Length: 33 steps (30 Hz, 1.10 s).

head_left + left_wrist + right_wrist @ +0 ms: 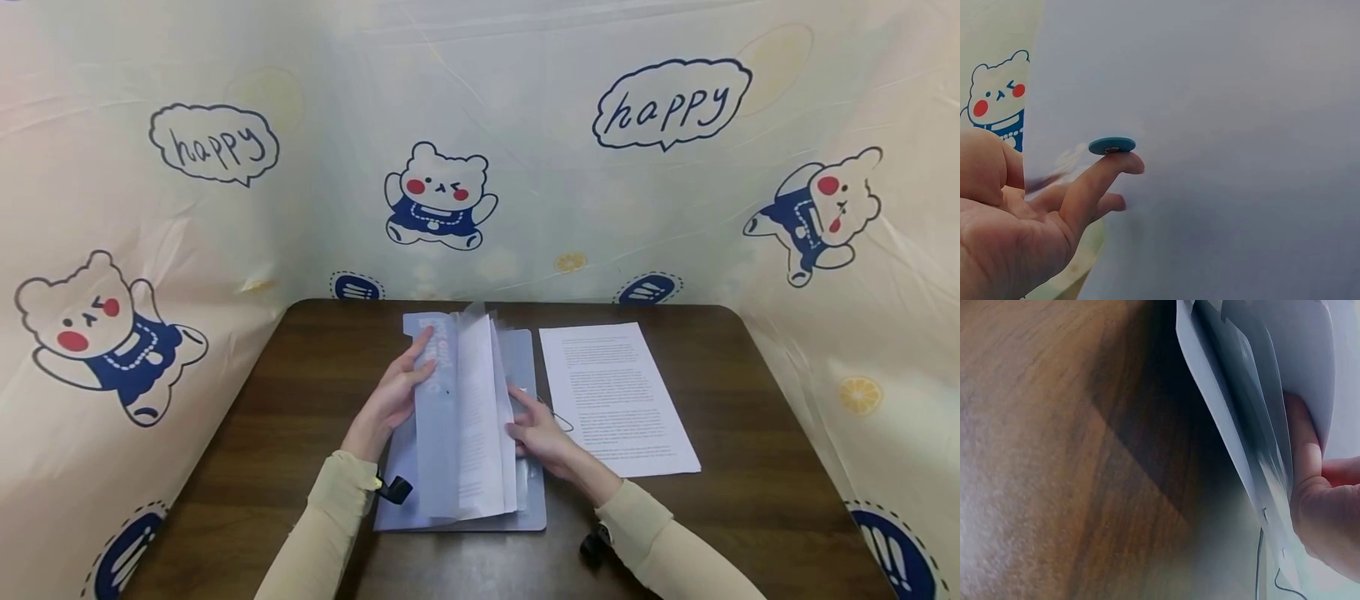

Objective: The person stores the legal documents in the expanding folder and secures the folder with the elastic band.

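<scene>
Blue folder (pixel 534 504) lies on desk (pixel 255 442), partly open. Left hand (pixel 393 390) grips left edge of raised cover (pixel 437 450), fingers by teal button (pixel 1112 144). Right hand (pixel 546 435) pinches sheets (pixel 477 408) inside. Printed pages (pixel 622 400) lie just right of folder.

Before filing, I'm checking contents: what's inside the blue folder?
Inside the blue folder, a printed sheet and a white page edge show; whatever lies further behind is mostly covered.
</scene>
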### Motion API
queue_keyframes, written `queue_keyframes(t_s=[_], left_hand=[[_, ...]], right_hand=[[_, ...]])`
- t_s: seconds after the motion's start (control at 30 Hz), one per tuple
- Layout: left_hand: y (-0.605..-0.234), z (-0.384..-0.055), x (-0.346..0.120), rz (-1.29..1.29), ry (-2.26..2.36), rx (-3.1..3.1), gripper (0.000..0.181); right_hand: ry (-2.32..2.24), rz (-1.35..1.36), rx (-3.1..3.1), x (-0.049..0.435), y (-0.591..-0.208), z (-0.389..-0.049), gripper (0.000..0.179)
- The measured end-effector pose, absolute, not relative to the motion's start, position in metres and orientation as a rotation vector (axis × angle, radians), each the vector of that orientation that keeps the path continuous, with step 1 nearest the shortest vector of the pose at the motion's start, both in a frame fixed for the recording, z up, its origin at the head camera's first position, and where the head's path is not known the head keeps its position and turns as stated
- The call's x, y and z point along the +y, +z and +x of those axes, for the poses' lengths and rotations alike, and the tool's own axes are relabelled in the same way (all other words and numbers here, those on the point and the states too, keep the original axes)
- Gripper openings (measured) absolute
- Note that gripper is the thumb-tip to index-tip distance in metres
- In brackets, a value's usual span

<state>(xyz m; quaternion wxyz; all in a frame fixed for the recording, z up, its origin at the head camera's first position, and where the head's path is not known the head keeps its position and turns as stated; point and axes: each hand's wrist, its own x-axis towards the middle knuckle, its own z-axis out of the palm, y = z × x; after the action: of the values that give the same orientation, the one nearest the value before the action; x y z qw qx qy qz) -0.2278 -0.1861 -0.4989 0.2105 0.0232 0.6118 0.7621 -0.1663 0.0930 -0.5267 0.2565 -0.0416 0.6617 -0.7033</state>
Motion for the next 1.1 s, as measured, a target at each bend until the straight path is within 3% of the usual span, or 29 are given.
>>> queue_keyframes(t_s=[0.33, 1.1], left_hand=[[-0.498, -0.227, -0.186, 0.077, 2.093, 1.727, 0.070], [-0.515, -0.223, -0.192, 0.170, 2.076, 1.655, 0.070]], right_hand=[[-1.879, -0.073, 1.894, 0.087, -0.533, -0.161, 0.076], [-1.778, -0.270, 1.991, 0.113, -0.540, -0.159, 0.079]])
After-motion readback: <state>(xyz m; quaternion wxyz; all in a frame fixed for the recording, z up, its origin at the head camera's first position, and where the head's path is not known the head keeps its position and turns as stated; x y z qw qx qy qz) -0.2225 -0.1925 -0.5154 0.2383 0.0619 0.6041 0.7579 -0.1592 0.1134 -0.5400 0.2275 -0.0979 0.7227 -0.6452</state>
